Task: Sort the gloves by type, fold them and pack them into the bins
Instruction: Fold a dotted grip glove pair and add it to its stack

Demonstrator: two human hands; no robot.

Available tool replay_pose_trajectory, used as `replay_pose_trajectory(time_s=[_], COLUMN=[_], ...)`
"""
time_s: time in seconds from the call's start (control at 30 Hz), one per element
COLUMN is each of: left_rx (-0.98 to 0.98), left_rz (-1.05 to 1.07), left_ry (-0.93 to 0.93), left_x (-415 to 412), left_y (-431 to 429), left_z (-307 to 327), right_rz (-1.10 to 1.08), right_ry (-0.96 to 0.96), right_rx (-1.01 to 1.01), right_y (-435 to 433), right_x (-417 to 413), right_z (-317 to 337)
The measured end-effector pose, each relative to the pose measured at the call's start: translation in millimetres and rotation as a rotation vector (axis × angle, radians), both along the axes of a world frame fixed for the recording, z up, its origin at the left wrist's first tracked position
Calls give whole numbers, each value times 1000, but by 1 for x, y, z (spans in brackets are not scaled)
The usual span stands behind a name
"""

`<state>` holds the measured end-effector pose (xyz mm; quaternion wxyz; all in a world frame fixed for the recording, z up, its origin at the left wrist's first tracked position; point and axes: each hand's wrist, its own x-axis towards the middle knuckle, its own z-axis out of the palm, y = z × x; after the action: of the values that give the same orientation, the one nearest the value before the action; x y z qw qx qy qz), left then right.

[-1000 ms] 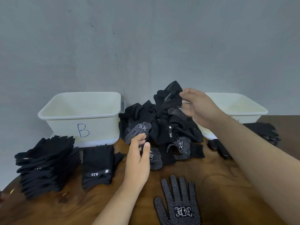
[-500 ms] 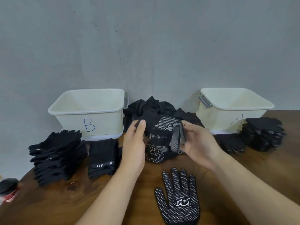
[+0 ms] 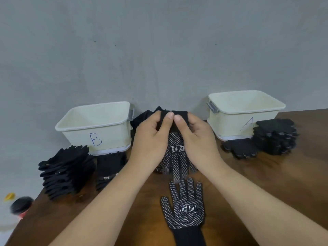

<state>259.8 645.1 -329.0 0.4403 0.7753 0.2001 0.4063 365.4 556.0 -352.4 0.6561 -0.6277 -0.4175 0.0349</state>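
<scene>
Left hand [image 3: 150, 139], right hand [image 3: 197, 137] pinch cuff of dotted glove [image 3: 174, 157], thumbs side by side. It hangs fingers down between bin marked B [image 3: 110, 137] and bin marked A [image 3: 234, 125]. Flat glove [image 3: 184, 208] below it has same white logo. Folded glove [image 3: 108, 167] reads 5.11.

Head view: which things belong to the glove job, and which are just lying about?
Job: hanging dotted glove, pinched by left hand and right hand; flat dotted glove; bin A; bin B; left stack; right stack.
Lying about: yellow object; dark round object.
</scene>
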Motion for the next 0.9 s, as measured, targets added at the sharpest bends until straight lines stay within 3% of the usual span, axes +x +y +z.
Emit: replay_pose_trajectory(time_s=[0.2,0.3,0.53,0.9], left_rx=[-24,11,19,-76], left_rz=[55,83,-18,-10], left_ry=[-89,-102,-65,-152], left_x=[5,2,-2,-13], left_y=[-27,-27,-18,-6], left_z=[-9,-7,1,-7], right_rz=[-144,-123,11,147], right_ry=[-77,-103,30,-43], right_rx=[56,33,44,-80], right_y=[-20,-34,-51,-44], right_x=[1,6,13,12], right_z=[-5,-2,14,24])
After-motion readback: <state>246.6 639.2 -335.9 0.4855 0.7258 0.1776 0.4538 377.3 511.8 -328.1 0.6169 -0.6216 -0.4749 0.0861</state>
